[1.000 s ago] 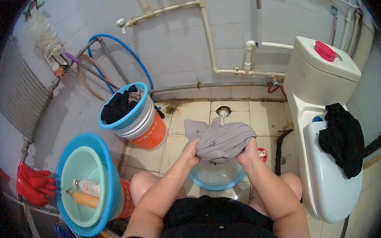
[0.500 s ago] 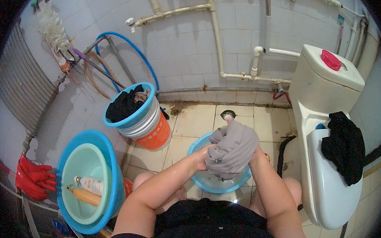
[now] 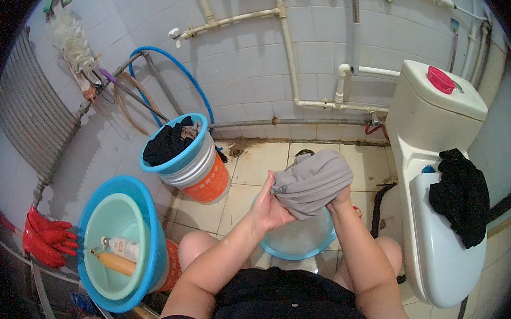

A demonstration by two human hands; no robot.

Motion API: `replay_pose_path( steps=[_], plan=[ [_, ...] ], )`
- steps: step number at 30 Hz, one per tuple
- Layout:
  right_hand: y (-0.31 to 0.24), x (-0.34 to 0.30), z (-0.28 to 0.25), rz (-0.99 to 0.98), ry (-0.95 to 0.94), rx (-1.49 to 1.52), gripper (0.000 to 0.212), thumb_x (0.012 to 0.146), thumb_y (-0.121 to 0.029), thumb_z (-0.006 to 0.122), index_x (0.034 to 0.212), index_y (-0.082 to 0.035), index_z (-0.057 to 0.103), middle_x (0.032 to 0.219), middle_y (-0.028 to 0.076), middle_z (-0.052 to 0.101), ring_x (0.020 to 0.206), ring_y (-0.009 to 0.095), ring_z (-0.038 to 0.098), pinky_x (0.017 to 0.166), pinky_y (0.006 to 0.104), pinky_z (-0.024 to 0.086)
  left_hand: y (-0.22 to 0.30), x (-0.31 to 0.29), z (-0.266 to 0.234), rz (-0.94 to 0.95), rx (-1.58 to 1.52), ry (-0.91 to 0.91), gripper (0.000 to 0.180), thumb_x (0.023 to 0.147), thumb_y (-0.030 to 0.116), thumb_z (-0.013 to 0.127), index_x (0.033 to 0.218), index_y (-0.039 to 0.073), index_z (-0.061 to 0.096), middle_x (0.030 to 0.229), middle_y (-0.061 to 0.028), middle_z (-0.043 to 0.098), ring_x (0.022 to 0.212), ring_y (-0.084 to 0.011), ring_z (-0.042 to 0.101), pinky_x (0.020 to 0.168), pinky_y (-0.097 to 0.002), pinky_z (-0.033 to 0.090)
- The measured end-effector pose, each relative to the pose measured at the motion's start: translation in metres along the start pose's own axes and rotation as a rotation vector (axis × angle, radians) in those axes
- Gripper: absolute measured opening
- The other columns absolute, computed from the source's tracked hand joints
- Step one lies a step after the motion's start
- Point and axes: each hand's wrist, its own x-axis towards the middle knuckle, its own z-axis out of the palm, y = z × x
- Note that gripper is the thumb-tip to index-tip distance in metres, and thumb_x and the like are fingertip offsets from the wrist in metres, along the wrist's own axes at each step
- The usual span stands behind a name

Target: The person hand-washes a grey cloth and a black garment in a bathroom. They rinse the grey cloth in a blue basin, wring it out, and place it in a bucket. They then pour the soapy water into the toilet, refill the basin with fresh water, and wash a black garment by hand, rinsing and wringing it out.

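A bunched grey garment [image 3: 312, 182] is held up over the far side of a blue basin [image 3: 301, 253] of cloudy water. My left hand [image 3: 270, 208] grips it from the left, thumb up along the fabric and fingers running underneath. At the other side my right hand [image 3: 341, 197] holds the bundle, its fingers mostly hidden by cloth. The folds are gathered into a rounded wad whose lower edge hangs over the basin.
At left, a pale green basin [image 3: 93, 274] with two bottles sits in a larger blue basin [image 3: 143, 192]. Behind it, a bucket [image 3: 210, 185] carries a basin with dark clothes. Red gloves [image 3: 46, 236] hang at far left. A black cloth [image 3: 460, 199] lies on the toilet [image 3: 450, 276] at right.
The garment has turned and been gathered more compactly, moving slightly up and right. My left hand has opened its thumb upward and shifted lower on the cloth. More of the basin's water shows.
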Motion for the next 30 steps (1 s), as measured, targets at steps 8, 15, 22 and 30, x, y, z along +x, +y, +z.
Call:
replay_pose_path(
  steps=[8,15,22,30],
  plan=[
    [0.011,-0.011,0.012,0.124,0.092,0.199,0.035,0.092,-0.032,0.040,0.117,-0.009,0.048,0.115,0.007,0.054,0.105,0.022,0.053,0.092,0.0361,0.043,0.012,0.005,0.029,0.597,0.851,0.355,0.058,0.075,0.006,0.052,0.131,0.018,0.041,0.119,-0.0114,0.042,0.111,-0.0241,0.043,0.096,-0.0353,0.035],
    [0.021,-0.006,0.012,0.385,0.076,0.244,0.031,0.092,-0.028,0.039,0.112,-0.008,0.050,0.111,0.010,0.056,0.100,0.024,0.056,0.087,0.0392,0.047,0.008,-0.008,0.046,0.733,1.820,0.289,0.070,0.061,0.005,0.052,0.129,0.016,0.045,0.110,-0.0151,0.036,0.106,-0.0304,0.043,0.099,-0.0345,0.032],
    [0.039,0.005,-0.010,0.610,-0.028,0.230,0.025,0.090,-0.023,0.041,0.105,-0.006,0.053,0.101,0.011,0.058,0.092,0.026,0.058,0.080,0.0398,0.050,0.009,-0.013,0.042,0.586,2.234,0.060,0.061,0.059,0.004,0.059,0.116,0.026,0.058,0.097,-0.0157,0.037,0.093,-0.0340,0.045,0.087,-0.0361,0.041],
    [0.028,0.001,0.004,0.653,0.124,-0.114,0.031,0.089,-0.025,0.045,0.114,-0.008,0.052,0.107,0.009,0.059,0.095,0.020,0.060,0.077,0.0367,0.052,0.054,-0.003,-0.009,0.498,1.473,0.276,0.033,0.076,0.007,0.051,0.108,0.009,0.058,0.100,-0.0106,0.053,0.097,-0.0248,0.052,0.086,-0.0348,0.043]
  ],
)
